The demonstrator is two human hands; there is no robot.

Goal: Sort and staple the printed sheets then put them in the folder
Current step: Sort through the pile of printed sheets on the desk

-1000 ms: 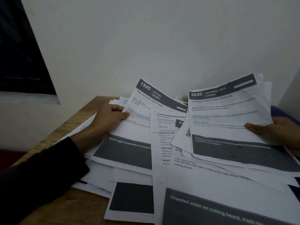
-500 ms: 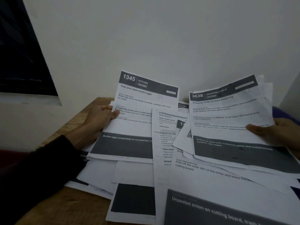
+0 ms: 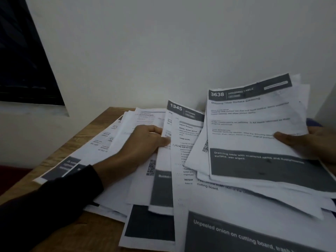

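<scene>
At right of frame, the right hand (image 3: 307, 142) pinched a white printed sheet headed "3638 DRESSING TABLE" (image 3: 254, 128), thumb on top. At centre, the left hand (image 3: 145, 142) gripped the white "1345 KITCHEN" sheet (image 3: 183, 113) by its edge, above loose printed sheets (image 3: 236, 215) reading "Unpeeled onion on cutting board" on the wooden table (image 3: 60, 153).

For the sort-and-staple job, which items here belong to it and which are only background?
Job:
left hand gripping sheet 1345
right hand holding sheet 3638
loose sheets on the wooden table

Background:
dark window
wall

No stapler or folder is clearly visible.
</scene>
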